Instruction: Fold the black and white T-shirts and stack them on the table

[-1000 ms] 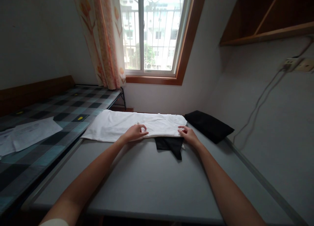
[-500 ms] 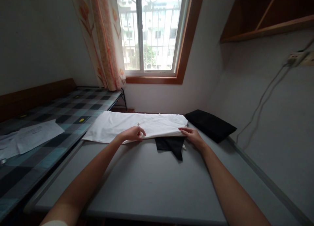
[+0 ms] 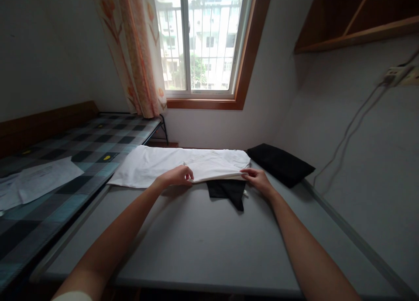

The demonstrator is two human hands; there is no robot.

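A white cloth garment (image 3: 157,161) lies folded lengthwise across the far part of the grey table (image 3: 196,248). At the middle of its near edge, my left hand (image 3: 178,176) pinches the fabric between thumb and fingers. My right hand (image 3: 257,179) grips the same edge near the garment's right end. Between the hands, a black cloth piece (image 3: 225,191) sticks out from under the white fabric towards me. A small white bit (image 3: 245,193) shows beside the black piece, close to my right hand.
Folded black cloth (image 3: 279,163) lies at the table's back right. A checkered bed (image 3: 111,137) stands on the left with white plastic or paper sheets (image 3: 49,179) on it. Behind are a curtain (image 3: 140,52) and window; a wooden shelf (image 3: 360,39) hangs at upper right.
My hands stay at the near edge of the white garment, with only a slight shift of the fingers. The whole view has moved a little.
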